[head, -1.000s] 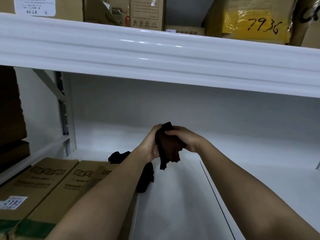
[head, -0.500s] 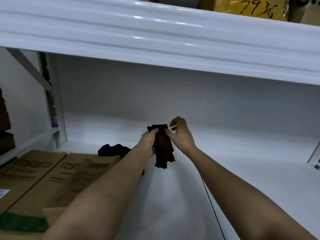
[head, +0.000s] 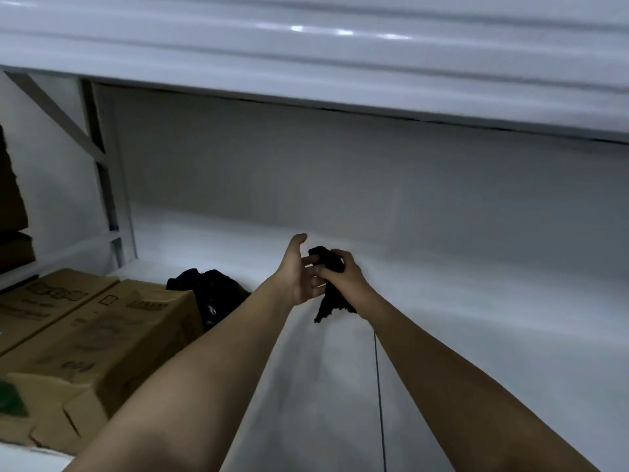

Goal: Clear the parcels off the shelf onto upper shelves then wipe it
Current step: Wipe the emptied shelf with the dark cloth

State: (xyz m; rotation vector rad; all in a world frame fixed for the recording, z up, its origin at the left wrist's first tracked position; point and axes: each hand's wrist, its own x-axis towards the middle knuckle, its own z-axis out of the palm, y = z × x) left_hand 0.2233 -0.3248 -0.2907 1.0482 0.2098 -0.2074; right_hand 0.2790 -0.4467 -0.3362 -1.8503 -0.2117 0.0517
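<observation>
Both my arms reach over the white shelf (head: 476, 318). My right hand (head: 343, 277) grips a dark crumpled cloth (head: 332, 301), whose loose end hangs down toward the shelf surface. My left hand (head: 299, 270) is beside it with thumb raised and fingers spread, its fingertips touching the cloth near my right fingers. Two brown cardboard parcels (head: 102, 335) lie on the left part of the shelf, under my left forearm.
A black bundle (head: 211, 291) lies behind the parcels. The upper shelf's white beam (head: 306, 56) runs across the top. A white upright with a diagonal brace (head: 102, 172) stands at the left, with dark boxes (head: 10, 212) beyond it.
The cloth has passed from my left hand's grip into my right hand, and my left hand has opened. The view has tilted down, so the upper shelf's parcels are out of sight.
</observation>
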